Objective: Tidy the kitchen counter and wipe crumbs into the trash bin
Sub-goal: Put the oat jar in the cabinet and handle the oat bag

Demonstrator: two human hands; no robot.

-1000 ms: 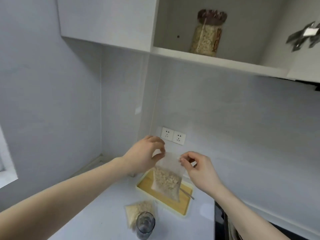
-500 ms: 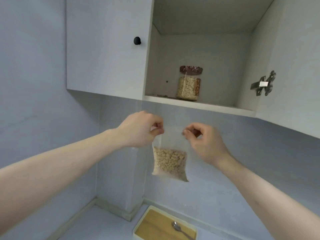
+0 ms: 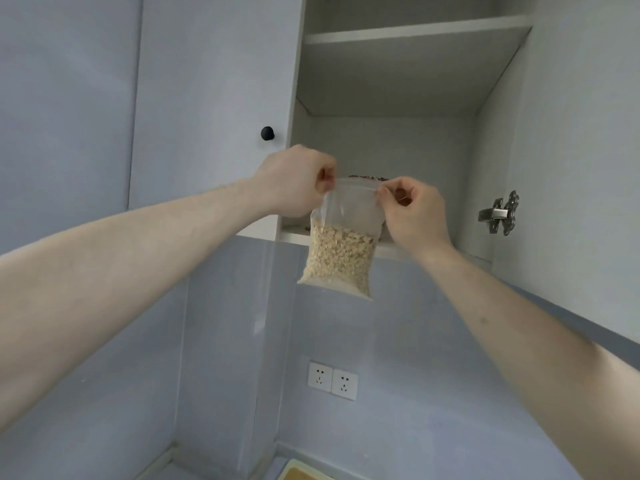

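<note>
Your left hand (image 3: pixel 294 181): fingers curled, pinching the top left corner of the bag (image 3: pixel 341 244). Your right hand (image 3: pixel 414 211): fingers curled, pinching the top right corner of the same bag, so the strip between your two grips is pulled taut. Bag: clear plastic, roughly half full of pale flakes, hanging free in the air just in front of the cabinet's (image 3: pixel 388 133) open lower compartment, its bottom below the lower shelf (image 3: pixel 384 249). Whether its top is sealed cannot be told. Jar (image 3: pixel 369 177): behind the bag, on that lower shelf; only its dark lid shows above the bag's top edge. Upper shelf (image 3: pixel 415 31): above the bag, bare as far as shown. Knob (image 3: pixel 267 133) and hinge (image 3: pixel 498 213): left and right of the bag. Sockets (image 3: pixel 332 380): on the wall well below it. Tray (image 3: pixel 301 474): a corner only, far below. Risks, as judged: an unsealed top could gape if your pinches drift apart, spilling flakes onto the counter; the sagging bottom could catch the shelf edge on entry; the bag could nudge the jar.
</note>
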